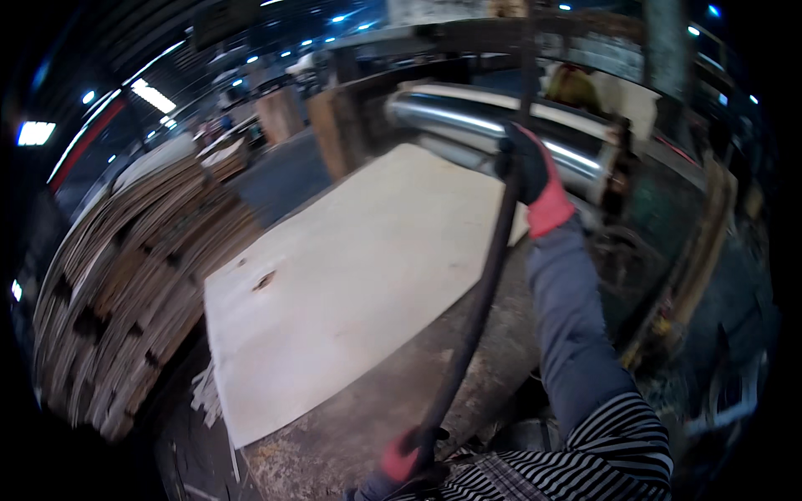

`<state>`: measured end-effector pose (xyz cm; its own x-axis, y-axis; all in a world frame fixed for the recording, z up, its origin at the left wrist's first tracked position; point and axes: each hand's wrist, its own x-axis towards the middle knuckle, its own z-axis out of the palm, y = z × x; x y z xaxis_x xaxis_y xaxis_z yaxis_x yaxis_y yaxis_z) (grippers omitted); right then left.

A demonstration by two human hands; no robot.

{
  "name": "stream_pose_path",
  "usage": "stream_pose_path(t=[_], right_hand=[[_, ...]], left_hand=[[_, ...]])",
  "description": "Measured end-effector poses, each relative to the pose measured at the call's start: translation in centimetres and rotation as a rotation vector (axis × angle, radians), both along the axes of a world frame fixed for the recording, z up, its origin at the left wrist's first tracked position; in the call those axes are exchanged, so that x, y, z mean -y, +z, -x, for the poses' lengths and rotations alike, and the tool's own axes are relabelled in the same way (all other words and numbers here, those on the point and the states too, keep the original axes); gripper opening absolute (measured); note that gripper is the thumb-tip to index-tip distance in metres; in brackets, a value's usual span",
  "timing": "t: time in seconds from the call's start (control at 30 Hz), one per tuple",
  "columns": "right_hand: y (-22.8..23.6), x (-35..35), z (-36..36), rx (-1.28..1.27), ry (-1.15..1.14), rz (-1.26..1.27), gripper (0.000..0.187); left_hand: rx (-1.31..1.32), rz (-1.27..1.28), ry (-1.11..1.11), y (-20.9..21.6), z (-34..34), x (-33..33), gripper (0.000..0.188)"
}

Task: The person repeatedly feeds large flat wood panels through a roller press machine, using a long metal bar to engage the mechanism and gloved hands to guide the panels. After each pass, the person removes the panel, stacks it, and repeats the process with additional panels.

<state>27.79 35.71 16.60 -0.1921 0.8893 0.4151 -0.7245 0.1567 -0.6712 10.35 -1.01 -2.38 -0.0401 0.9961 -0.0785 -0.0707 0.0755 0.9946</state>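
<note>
A long dark bar (478, 321) slants from the top of the head view down toward my body, curving in the picture. My right hand (530, 171), in a black and red glove, is closed around it near the metal rollers. At the lower edge my left hand (407, 453), also gloved, is closed around the bar's near end; its fingers are partly hidden. Left of the bar a large pale wood veneer sheet (351, 267) lies on a worn brown table (376, 392). The sheet has a dark knot hole, and its far end reaches the rollers.
Shiny metal rollers (468, 117) of a machine stand beyond the sheet. A tall stack of veneer sheets (142, 284) rises at the left. Brown boards (330, 134) stand upright behind the table. At the right are machine parts and a long wooden piece (702, 242).
</note>
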Motion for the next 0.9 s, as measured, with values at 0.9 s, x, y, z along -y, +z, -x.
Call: stream_pose_path(t=[0.9], right_hand=[[5.3, 6.2, -3.1, 0.437, -0.592, 0.119, 0.044]], left_hand=[[0.202, -0.005, -0.419, 1.2, -5.4, 3.0, 0.055]])
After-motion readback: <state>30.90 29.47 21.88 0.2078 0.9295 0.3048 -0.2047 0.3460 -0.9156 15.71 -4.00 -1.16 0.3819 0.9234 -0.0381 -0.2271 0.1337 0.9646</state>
